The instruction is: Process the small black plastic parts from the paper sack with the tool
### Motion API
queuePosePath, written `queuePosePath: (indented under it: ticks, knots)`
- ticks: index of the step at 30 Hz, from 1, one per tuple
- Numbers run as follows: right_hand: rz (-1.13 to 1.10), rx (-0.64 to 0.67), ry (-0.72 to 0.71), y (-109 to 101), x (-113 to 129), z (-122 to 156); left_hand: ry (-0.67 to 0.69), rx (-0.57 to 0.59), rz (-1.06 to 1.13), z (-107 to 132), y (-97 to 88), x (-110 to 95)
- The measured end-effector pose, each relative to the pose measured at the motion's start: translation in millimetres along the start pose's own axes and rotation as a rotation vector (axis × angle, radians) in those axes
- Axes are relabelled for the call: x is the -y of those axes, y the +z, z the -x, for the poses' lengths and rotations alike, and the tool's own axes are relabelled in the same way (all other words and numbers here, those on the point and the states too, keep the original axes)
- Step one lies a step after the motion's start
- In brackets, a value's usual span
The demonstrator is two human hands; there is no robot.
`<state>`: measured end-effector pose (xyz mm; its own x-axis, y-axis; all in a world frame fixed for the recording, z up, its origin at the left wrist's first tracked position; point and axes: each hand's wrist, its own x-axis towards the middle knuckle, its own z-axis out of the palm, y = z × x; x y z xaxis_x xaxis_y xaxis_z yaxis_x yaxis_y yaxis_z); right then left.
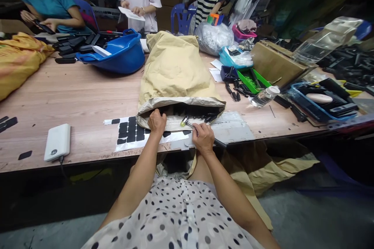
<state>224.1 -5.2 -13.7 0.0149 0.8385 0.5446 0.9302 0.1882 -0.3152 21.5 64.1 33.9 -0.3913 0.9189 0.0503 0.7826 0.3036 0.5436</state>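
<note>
A tan paper-like sack lies on the table with its wide mouth towards me; several small black pieces show inside. At the left of that mouth, my left hand is closed, its fingertips over the lower lip; what they grip is hidden. My right hand wraps round a small hammer, whose pale yellow-tipped head points left in front of the opening and whose dark handle end sticks out to the right. Partly under the sack lies a white sheet of black stickers, near my left hand.
A white power bank with a cable lies at left. Behind it stands a blue basin. To the right are a clear bottle, a green tray and a blue basket. Several people work across the table.
</note>
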Motion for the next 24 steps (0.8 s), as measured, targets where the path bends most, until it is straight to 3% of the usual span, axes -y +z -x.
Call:
queuePosePath:
  ticks: [5, 10, 16, 24]
  knots:
    - [-0.002, -0.029, -0.001, 2.4, -2.8, 0.8, 0.168, 0.082, -0.01, 19.8, -9.8, 18.5]
    - [-0.017, -0.006, -0.013, 0.1, -6.7, -1.5, 0.37, 0.159, 0.029, 31.1, -4.2, 22.8]
    - [-0.106, 0.024, -0.016, -14.0, -4.6, -5.8, 0.338, 0.201, 0.059, 26.1, 1.6, 21.2]
    - [-0.35, 0.116, -0.012, -18.2, 25.1, -11.5, 0.322, 0.228, 0.112, 22.8, 0.6, 22.6]
